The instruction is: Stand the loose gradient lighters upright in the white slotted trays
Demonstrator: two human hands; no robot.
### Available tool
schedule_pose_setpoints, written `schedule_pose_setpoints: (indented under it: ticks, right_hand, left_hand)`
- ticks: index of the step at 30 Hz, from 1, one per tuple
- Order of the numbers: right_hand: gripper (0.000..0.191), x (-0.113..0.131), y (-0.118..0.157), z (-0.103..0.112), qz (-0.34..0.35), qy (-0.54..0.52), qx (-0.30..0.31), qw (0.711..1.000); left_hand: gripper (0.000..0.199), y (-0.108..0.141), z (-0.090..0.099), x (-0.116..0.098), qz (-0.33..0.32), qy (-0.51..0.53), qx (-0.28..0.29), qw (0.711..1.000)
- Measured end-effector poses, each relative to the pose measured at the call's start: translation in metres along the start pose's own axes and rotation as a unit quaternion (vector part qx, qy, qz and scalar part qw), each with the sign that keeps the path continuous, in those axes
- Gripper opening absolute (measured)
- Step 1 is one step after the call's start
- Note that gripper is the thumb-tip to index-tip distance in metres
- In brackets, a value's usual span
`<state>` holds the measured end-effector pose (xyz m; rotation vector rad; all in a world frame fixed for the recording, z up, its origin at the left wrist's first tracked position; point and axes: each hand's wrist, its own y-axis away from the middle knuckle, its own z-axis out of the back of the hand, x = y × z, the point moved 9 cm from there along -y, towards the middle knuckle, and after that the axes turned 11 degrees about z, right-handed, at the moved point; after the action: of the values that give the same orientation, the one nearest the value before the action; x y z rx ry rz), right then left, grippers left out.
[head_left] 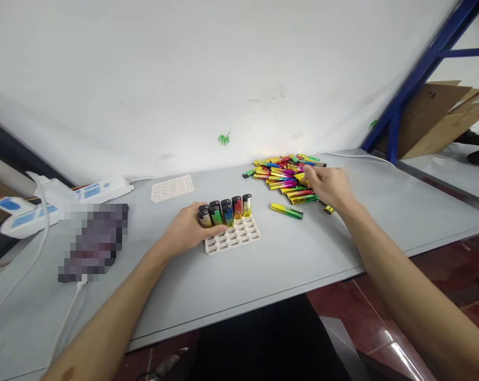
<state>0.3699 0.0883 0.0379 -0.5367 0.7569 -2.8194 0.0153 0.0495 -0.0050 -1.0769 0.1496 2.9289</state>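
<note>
A white slotted tray [233,237] lies on the grey table, with several lighters [227,214] upright in its rear rows. My left hand [187,227] is at the tray's left side, its thumb in front of the standing lighters and its fingers behind them. On the right, my right hand [329,185] is over a pile of shiny coloured lighters [281,177], its fingers pinched together; what they hold is hidden. One yellow-green lighter [287,211] lies alone in front of the pile.
A second white tray [173,189] lies near the wall. Power strips [97,191] and a pixelated dark object [97,241] with a white cable [71,312] are at left. Blue shelving [417,69] and cardboard boxes [441,116] stand at right. The table's front edge [243,311] is near me.
</note>
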Motion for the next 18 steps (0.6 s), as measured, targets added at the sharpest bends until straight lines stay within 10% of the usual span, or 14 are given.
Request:
schedule_pose_setpoints:
  ticks: [18]
  right_hand:
    - [0.025, 0.048, 0.019, -0.044, 0.185, 0.019, 0.135, 0.973]
  left_hand:
    - [0.052, -0.007, 0.0, 0.014, 0.033, -0.039, 0.052, 0.997]
